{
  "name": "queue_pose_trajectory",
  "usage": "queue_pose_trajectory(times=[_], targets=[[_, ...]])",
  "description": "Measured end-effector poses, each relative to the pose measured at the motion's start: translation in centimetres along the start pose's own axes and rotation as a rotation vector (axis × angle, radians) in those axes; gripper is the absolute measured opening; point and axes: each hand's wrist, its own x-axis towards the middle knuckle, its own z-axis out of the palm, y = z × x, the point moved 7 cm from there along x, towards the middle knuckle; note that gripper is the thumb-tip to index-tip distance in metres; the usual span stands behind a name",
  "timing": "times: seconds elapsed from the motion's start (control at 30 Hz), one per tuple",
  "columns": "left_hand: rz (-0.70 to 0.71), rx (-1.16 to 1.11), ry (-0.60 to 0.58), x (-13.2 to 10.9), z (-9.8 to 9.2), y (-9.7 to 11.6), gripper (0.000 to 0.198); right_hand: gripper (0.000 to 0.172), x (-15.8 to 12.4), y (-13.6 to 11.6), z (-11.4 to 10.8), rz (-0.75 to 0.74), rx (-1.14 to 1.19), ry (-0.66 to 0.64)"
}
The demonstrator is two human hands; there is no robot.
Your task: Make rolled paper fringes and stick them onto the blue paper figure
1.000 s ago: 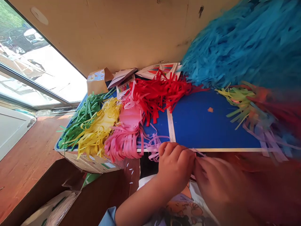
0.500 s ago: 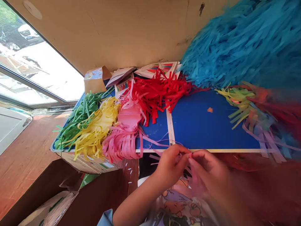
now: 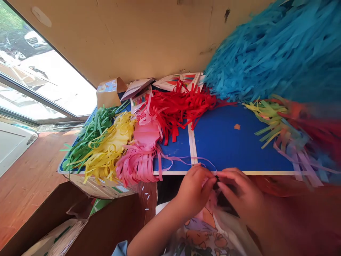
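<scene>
My left hand (image 3: pixel 195 188) is closed in a pinch on a pink paper strip (image 3: pixel 210 159) at the table's front edge. My right hand (image 3: pixel 241 193) faces it, fingers curled at the same strip, with a small dark gap between thumb and index finger. Pink paper hangs partly hidden below the hands. To the left lies a pink fringed tissue-paper sheet (image 3: pixel 146 137), beside yellow fringed paper (image 3: pixel 110 142) and green fringed paper (image 3: pixel 93 133). Behind them is a pile of red fringed paper (image 3: pixel 183 106).
A blue-topped table (image 3: pixel 226 145) stands against the wall. Blue fringe (image 3: pixel 274 57) fills the back right, with a multicoloured tassel bunch (image 3: pixel 279 121) below it. Printed packets (image 3: pixel 176 81) and a brown paper bag (image 3: pixel 108 96) stand behind. An open cardboard box (image 3: pixel 112 227) is at lower left.
My right thumb and index finger have parted slightly from the earlier tight pinch. The loose pink strip now loops up over the table edge. The fringed paper piles have stayed put.
</scene>
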Motion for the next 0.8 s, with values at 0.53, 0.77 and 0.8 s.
queue_pose_trajectory(times=[0.53,0.77,0.8], targets=[[0.436,0.288,-0.198,-3.6,1.8,-0.8,0.019,0.016,-0.9,2.4,3.1,0.099,-0.004,-0.484],[0.280,0.315,-0.209,-3.7,1.0,-2.7,0.022,0.023,-1.0,1.7,4.4,-0.039,-0.087,-0.359],[0.243,0.312,-0.196,-3.6,0.8,-2.8,0.030,0.023,-0.9,1.3,4.5,-0.088,-0.105,-0.351]])
